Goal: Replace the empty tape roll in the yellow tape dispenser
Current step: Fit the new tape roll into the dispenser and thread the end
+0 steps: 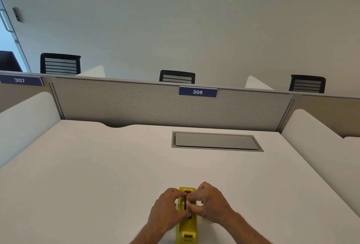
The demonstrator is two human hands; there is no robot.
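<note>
At the near edge of the surface (pixel 97 166), low in the view, sits one yellow dispenser (pixel 186 224), lengthwise toward the camera. Its bottom end is cut off by the frame edge, and its middle is mostly hidden by the two hands. The left hand (pixel 167 207) and right hand (pixel 211 204) meet over the dispenser's slot, fingers curled in on both sides. Something small and pale sits between the fingertips, maybe the roll's core, but it's too covered and blurry to call. So each grip is curled tight over that middle spot, yet what exactly is pinched I can't tell. Both forearms run off the bottom of the frame.

Counts for the rest: one grey flap (pixel 215 141) set flush in the surface, well apart from the dispenser. One grey partition (pixel 126 101) across the back with two blue number tags, 306 (pixel 197 92) and 307 (pixel 19 80), the second clipped by the left edge. Three black chairs (pixel 177 77) poke up behind it, only their backrests showing.
</note>
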